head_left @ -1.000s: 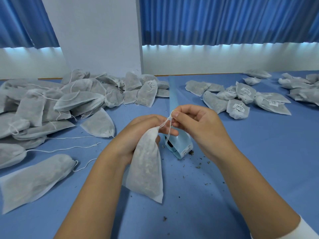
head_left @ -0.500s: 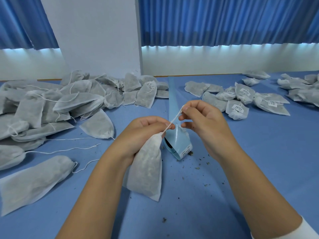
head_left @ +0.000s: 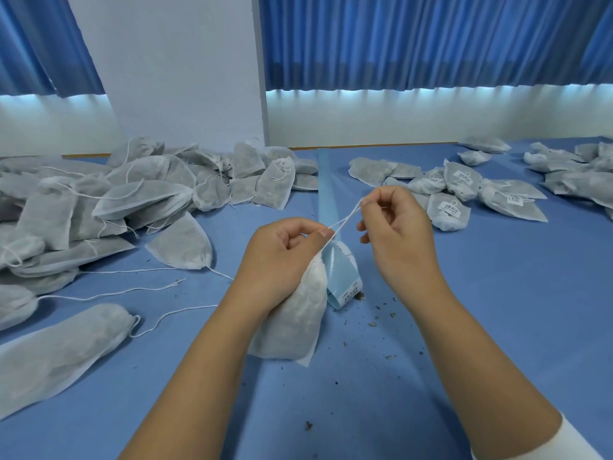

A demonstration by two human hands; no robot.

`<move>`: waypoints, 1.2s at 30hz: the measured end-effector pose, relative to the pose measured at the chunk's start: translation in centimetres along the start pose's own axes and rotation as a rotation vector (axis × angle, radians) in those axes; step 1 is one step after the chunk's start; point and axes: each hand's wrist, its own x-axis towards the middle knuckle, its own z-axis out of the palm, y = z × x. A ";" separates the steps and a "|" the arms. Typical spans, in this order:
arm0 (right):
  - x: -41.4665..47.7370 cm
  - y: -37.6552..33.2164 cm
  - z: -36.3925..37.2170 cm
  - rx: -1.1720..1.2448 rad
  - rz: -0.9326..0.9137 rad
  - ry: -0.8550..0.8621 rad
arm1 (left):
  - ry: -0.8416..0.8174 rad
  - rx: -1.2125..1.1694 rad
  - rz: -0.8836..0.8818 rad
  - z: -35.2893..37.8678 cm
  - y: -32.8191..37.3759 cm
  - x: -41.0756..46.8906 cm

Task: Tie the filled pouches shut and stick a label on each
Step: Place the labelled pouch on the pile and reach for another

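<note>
My left hand [head_left: 282, 257] grips the gathered neck of a filled white pouch [head_left: 295, 323], which hangs down onto the blue table [head_left: 497, 310]. My right hand [head_left: 394, 227] pinches the pouch's white drawstring [head_left: 345, 220] and holds it taut up and to the right of the neck. Just behind the pouch lies a roll of light blue label strip [head_left: 341, 277], its tail running away across the table.
A large heap of unlabelled pouches [head_left: 99, 207] with loose strings fills the left side. One long pouch [head_left: 63, 353] lies near the front left. Labelled pouches [head_left: 457, 194] are piled at the right, with more [head_left: 577, 167] at the far right. Dry crumbs [head_left: 378, 320] dot the cloth.
My right hand has drawn the string out, moving up and to the right away from my left hand. The pouch's neck has closed tighter under my left hand.
</note>
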 end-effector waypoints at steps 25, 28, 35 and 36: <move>-1.9 0.1 1.3 -0.229 -0.350 -0.399 | 0.358 0.041 -0.076 -3.3 -1.4 1.6; -1.9 0.7 1.5 -0.314 -0.353 -0.410 | 0.376 -0.011 -0.125 -3.2 -1.3 1.5; -2.1 0.8 1.5 -0.346 -0.370 -0.410 | 0.253 -0.297 -0.247 -2.8 -1.2 1.5; -2.1 0.8 1.5 -0.350 -0.373 -0.405 | 0.192 -0.411 -0.279 -2.7 -0.9 1.5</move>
